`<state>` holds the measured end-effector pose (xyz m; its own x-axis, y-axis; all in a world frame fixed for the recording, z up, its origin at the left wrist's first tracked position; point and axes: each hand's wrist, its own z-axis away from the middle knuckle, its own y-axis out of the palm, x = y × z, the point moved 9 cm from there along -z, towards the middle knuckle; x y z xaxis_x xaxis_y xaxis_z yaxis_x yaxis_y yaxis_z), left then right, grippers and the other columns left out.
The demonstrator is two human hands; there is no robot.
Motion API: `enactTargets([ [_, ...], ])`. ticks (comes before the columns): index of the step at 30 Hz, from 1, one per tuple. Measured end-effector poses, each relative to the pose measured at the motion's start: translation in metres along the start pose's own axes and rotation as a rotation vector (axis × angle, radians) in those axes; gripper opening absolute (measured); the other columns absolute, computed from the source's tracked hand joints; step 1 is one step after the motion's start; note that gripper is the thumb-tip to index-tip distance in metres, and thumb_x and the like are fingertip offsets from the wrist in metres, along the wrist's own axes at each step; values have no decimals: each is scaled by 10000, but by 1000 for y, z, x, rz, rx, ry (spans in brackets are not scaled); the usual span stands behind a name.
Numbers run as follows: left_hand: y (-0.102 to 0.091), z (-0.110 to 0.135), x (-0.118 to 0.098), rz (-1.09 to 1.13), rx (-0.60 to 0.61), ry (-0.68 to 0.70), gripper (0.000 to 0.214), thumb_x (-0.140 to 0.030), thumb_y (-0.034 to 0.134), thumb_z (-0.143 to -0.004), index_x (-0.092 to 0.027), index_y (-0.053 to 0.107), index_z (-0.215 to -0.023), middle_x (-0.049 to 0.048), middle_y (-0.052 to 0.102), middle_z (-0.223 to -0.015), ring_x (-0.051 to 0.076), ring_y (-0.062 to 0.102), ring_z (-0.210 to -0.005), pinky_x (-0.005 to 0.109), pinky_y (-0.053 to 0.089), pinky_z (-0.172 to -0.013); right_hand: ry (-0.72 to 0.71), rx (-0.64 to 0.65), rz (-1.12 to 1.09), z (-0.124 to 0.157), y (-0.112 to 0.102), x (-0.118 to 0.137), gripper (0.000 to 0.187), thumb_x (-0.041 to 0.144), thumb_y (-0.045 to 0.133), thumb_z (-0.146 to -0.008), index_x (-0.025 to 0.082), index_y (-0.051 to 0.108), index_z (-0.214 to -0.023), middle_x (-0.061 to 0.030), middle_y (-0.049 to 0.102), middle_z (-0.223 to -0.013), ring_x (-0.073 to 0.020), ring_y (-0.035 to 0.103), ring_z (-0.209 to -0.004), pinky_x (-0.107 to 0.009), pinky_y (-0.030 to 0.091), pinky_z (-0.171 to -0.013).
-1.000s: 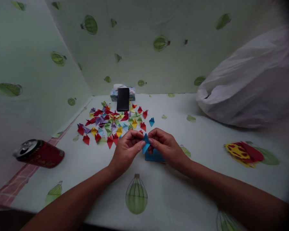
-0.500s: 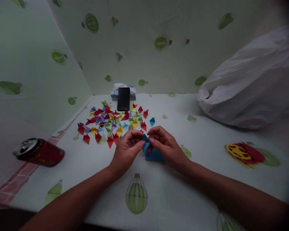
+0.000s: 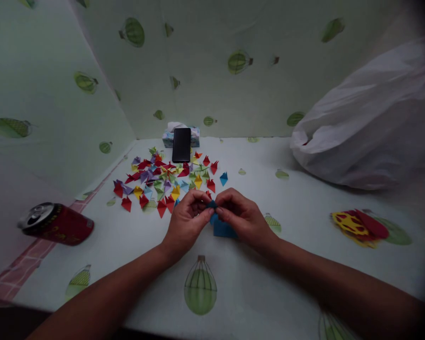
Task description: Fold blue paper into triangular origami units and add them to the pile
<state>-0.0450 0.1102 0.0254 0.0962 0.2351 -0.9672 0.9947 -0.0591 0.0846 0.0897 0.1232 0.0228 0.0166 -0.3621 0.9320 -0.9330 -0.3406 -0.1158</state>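
Note:
Between my two hands is a small piece of folded blue paper (image 3: 212,205), mostly covered by the fingers. My left hand (image 3: 187,218) pinches its left side between thumb and forefinger. On the other side, my right hand (image 3: 243,216) has thumb and fingertips closed on the paper. Flat blue paper (image 3: 224,229) lies on the table below, partly hidden by my right hand. Just beyond the hands spreads a pile of small folded paper pieces (image 3: 158,184) in red, yellow, green, purple and blue. One blue folded piece (image 3: 224,178) sits apart at the pile's right.
A black phone (image 3: 182,145) leans on a tissue box (image 3: 168,139) at the back. The red drink can (image 3: 62,224) stands at the left. At the right are a white plastic bag (image 3: 361,127) and yellow and red cut-out pieces (image 3: 361,225).
My right hand has shifted slightly left, closer to my left fingertips. Less of the folded blue paper shows between the fingers now.

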Motion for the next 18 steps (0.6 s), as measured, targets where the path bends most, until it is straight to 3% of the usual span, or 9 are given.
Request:
enactTargets([
  [18,-1,1,1,0,-20,1,196,-133,756,-774,-203,637,-914,-7,643,-889,102,614,-776,217,530,-729,106,2,-40,1,2,-11,129,306,656,-898,187,607,-902,-7,572,-794,-124,511,-683,-273,428,-632],
])
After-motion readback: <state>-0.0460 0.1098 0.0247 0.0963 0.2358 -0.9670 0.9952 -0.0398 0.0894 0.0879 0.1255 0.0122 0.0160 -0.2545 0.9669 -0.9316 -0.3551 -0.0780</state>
